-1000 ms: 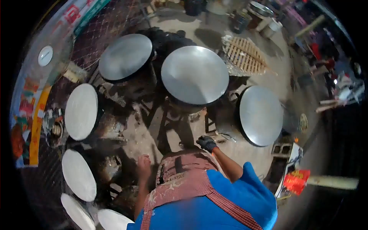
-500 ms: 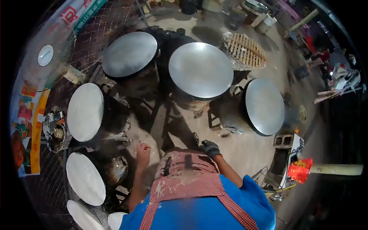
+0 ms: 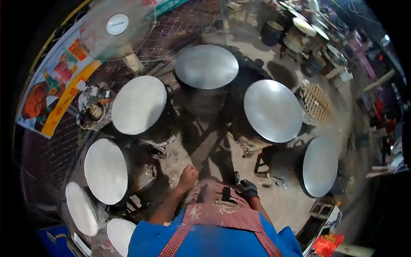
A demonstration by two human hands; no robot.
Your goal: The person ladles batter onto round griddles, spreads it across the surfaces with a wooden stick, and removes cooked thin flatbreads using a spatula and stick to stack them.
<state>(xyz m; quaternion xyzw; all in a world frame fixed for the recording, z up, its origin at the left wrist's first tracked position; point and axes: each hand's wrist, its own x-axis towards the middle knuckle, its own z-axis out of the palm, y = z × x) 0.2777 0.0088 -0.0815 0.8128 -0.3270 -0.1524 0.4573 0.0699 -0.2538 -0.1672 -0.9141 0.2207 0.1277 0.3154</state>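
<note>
Worker's hands at the centre of a ring of round pans. Nearest, before the apron [image 3: 222,210], the bare left hand [image 3: 187,179] shows partly curled fingers; how far they close, and whether they hold anything, cannot be told. The gloved right hand [image 3: 248,189] appears closed narrowly around a small dark object [image 3: 236,177], largely hidden. From the hands, pale-coated pans lie at eight [image 3: 121,235], between eight and nine [image 3: 81,210], nine [image 3: 106,171] and between ten and eleven o'clock [image 3: 139,105]; bare metal pans lie at three [image 3: 320,167], between one and two [image 3: 272,111] and twelve [image 3: 207,66]. Beyond stand a slatted rack [image 3: 317,103] at two and a fan [image 3: 117,24] at eleven. Likely faults: a brushed rim, from close spacing, could tip a pan; heated metal, if present, could burn the ungloved hand.
</note>
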